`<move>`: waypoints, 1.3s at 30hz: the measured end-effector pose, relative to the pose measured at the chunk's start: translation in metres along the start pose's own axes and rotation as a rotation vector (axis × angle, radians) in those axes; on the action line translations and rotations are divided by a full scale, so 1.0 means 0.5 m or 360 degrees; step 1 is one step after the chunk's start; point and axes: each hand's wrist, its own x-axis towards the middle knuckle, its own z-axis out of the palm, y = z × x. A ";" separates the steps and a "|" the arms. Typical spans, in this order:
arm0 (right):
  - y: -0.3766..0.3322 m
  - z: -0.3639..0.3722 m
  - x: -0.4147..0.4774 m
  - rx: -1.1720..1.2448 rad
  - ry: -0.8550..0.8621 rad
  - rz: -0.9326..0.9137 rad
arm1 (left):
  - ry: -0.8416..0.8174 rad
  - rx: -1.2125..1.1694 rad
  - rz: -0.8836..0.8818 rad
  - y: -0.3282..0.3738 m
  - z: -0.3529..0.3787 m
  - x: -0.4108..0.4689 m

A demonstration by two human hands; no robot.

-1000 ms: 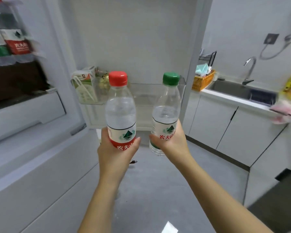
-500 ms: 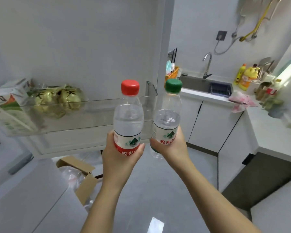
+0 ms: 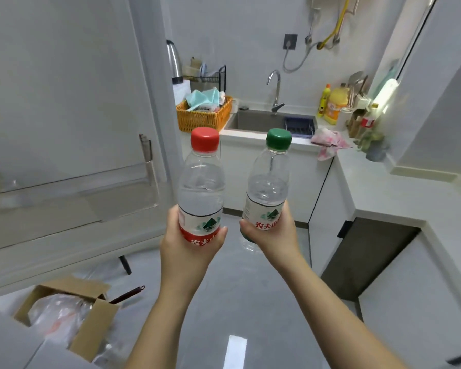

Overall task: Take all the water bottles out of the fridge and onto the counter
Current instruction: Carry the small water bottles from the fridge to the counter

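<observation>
Nearest, at lower left, we see an open cardboard box (image 3: 97, 330) on the grey floor (image 3: 250, 296). It has crumpled clear plastic inside, and a dark red handle (image 3: 128, 295) juts past its right flap. Above the floor, both forearms reach forward. The left hand (image 3: 189, 249) is clasped round the labelled waist of the red-capped bottle (image 3: 201, 187). The right hand (image 3: 276, 239) is wrapped likewise round the green-capped bottle (image 3: 268, 187). Both bottles are upright, held in the air side by side and apart. Each is partly filled with water, and neither touches the desk (image 3: 389, 190). To their left we note the open fridge door (image 3: 64, 102), whose clear door shelf (image 3: 77, 198) ends just beside the red-capped bottle. Beyond the bottles stand white cabinet fronts and, to the right, a dark recess (image 3: 365, 257) beneath the desk. On the desk behind, from left to right, we find:
- a wicker basket (image 3: 202, 119) holding blue-green cloths
- the sink (image 3: 258, 121) with its tap (image 3: 276, 89)
- a pink cloth (image 3: 328, 142) draped over the front edge
- yellow detergent bottles (image 3: 336, 105) against the far wall

A steel kettle (image 3: 173, 62) shows behind the basket.
</observation>
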 end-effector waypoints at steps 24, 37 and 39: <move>0.081 -0.569 0.081 -0.0148 0.0280 -0.0088 | -0.0300 -0.0098 -0.0038 0.158 0.534 -0.131; 0.163 -0.709 0.303 -0.0226 0.0502 0.0010 | -0.0550 -0.0236 -0.0078 0.095 0.809 0.029; 0.177 -0.731 0.360 -0.0254 0.0548 0.0036 | -0.0592 -0.0256 -0.0077 0.089 0.863 0.080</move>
